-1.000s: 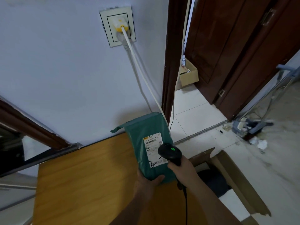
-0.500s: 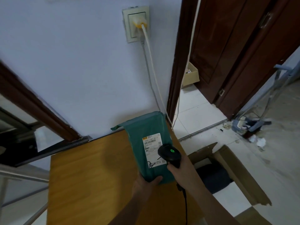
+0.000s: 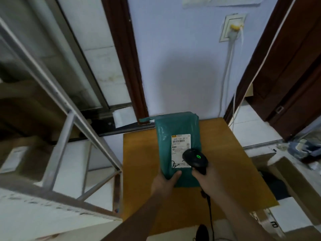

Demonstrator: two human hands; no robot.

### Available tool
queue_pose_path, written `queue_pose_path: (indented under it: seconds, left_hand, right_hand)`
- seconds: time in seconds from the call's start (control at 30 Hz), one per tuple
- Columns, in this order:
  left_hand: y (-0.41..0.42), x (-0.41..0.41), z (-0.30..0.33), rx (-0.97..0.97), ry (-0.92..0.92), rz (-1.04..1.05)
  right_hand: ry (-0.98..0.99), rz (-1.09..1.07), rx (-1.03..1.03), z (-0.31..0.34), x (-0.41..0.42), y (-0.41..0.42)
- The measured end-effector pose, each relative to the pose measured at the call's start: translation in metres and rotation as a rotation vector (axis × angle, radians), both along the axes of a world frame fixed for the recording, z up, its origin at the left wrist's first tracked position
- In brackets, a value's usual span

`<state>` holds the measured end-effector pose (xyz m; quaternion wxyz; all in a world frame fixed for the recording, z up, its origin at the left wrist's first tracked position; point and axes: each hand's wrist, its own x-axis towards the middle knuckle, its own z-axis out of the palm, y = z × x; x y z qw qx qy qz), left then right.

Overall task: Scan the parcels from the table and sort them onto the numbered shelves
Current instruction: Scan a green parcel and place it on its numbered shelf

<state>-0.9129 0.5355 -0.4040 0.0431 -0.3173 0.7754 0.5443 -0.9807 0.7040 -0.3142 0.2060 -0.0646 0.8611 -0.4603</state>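
Parcel (image 3: 177, 136) gripped by left hand (image 3: 164, 184), scanner (image 3: 195, 160) above.

1 green parcel (image 3: 175, 129), 1 scanner (image 3: 195, 158), 1 table (image 3: 225, 153), 2 hands.

Label (image 3: 180, 150) on teal parcel (image 3: 177, 129): top line of digits and a barcode, blurred, not surely readable.
Handwritten mark: black scrawl at label's lower left corner, illegible.
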Motion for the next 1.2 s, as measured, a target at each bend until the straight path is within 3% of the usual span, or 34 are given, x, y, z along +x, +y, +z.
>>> queue_pose_path:
  seconds: [0.27,0.57,0.9,1.2]
  left_hand:
    - [-0.054,0.105,0.027,0.010,0.102,0.203]
    - [-0.024,0.213,0.052,-0.003,0.192,0.477]
    - [0.003,0.342,0.055,-0.015,0.177,0.688]
    - [-0.047,0.453,0.063,-0.050,0.175,0.813]
  right_hand:
    - [0.056,0.156,-0.029,0.009,0.088,-0.058]
    - [0.175,0.380,-0.036,0.022,0.166,-0.055]
    - [0.140,0.594,-0.030,0.018,0.270,-0.047]
    - [0.174,0.718,-0.024,0.037,0.369,-0.109]
